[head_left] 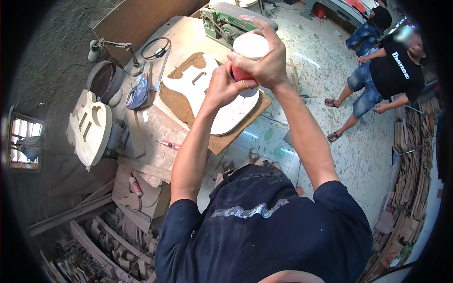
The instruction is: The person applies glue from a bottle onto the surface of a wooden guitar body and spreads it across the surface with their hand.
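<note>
Both my hands are raised over the workbench, closed round a red container with a rounded white end [250, 46]. My left hand [222, 87] grips its lower red part. Wrapped round its right side is my right hand [271, 63], higher up. Below them a white electric guitar body [226, 120] with a routed slot lies flat on a brown board [257, 112]. My hands hide part of that body. Whether the container's lower end touches the guitar body, I cannot tell.
Another pale guitar body [94, 134] stands at the bench's left. A desk lamp [96, 50], a blue object [138, 94] and a red cutter [168, 145] are near it. Behind is a green machine [224, 29]. A person [391, 70] stands right, near stacked wood strips [408, 174].
</note>
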Motion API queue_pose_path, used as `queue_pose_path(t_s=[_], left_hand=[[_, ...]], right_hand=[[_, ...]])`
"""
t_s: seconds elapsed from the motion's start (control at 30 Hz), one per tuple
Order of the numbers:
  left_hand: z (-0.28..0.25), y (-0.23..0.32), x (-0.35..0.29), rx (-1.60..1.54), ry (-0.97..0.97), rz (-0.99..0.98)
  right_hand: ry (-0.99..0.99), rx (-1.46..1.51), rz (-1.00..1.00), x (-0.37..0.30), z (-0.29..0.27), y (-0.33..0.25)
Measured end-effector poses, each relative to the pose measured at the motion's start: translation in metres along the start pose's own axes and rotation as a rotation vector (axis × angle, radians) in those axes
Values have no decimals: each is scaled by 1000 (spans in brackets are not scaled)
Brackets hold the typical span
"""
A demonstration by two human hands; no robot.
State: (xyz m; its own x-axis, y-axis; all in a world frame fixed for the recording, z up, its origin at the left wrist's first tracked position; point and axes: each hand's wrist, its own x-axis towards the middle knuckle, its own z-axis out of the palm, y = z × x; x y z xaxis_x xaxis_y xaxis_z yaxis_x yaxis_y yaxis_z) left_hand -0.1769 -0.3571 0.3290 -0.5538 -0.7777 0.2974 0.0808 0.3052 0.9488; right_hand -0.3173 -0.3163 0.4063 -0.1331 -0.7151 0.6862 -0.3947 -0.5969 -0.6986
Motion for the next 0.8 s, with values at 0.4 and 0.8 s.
queue_pose_path(t_s=[0.4, 0.8], left_hand=[[-1, 0, 59, -21, -35, 95], [-25, -2, 81, -30, 41, 39]], right_hand=[[10, 3, -120, 48, -17, 16], [25, 152, -80, 80, -1, 32]])
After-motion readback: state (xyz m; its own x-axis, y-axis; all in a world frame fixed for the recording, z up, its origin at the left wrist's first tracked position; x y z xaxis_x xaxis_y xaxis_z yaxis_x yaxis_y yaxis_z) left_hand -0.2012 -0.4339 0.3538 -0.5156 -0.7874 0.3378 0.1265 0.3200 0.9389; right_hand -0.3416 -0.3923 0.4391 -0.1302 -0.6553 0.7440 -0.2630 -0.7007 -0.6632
